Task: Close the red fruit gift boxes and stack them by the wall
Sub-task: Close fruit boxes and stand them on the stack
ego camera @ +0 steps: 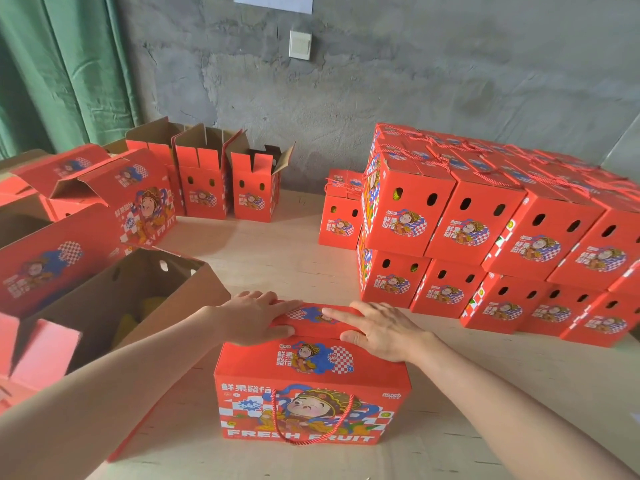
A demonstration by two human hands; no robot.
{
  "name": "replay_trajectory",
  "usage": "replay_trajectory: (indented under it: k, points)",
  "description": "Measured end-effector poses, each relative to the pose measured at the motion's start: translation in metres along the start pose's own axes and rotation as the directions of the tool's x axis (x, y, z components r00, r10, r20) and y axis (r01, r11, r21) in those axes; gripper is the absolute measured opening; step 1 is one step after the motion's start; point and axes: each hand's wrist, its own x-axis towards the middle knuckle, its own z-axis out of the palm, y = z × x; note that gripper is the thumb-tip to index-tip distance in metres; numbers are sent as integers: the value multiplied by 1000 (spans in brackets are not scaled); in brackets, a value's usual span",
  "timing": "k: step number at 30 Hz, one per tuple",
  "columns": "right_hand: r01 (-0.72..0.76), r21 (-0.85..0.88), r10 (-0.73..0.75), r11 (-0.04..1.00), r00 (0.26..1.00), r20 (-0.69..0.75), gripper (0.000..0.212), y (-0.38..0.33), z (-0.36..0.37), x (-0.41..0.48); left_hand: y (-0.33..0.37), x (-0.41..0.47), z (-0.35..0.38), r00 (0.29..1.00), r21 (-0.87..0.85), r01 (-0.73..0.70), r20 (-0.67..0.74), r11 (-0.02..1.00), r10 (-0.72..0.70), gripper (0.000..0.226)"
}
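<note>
- Box (311, 393) at 6 o'clock, rope handle facing near side.
- Left hand (256, 317) and right hand (381, 330) laid flat, fingers straight, gripping nothing; pressing far flap (317, 325) down, likely to seat it.
- Stack (485, 220) at 2 o'clock against wall (415, 81), probably next stop.

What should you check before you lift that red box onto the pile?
1. Hands placed: left hand and right hand press flat on the top flap: ok.
2. Lid flush: the top flap seems to sit a step above the near flap of the box: not ok.
3. Rope handle hangs free down the front: ok.
4. Way to the stack: nothing lies on the table between them: ok.
5. Free spot: the single box at the stack's left end carries nothing: ok.
6. Fruit inside: cannot tell.
</note>
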Motion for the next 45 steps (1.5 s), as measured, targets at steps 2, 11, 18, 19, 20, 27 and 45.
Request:
replay_trajectory:
  k: [2,11,18,19,20,27,45]
  points:
    - [-4,21,4,1000,1000,-14,56,0,3,0,11,7,-2,999,1,42,0,999,-42,74]
    - [-58,96,53,994,997,51,53,18,5,-8,35,25,5,991,92,26,-135,995,-13,81]
    - [-64,226,39,972,993,112,56,34,7,-27,36,25,3,993,99,19,-118,995,-7,77]
    - [-58,225,33,973,993,113,55,34,7,-26,37,25,3,993,100,21,-114,995,-9,77]
    - [-52,221,28,974,993,111,53,34,7,-26,37,25,4,994,96,20,-113,995,-9,77]
    - [-54,241,30,969,994,104,51,37,8,-31,34,25,6,990,61,-12,-141,998,21,98]
    - [-39,303,28,952,999,39,65,46,22,-46,33,25,8,983,60,-35,-180,998,46,91]
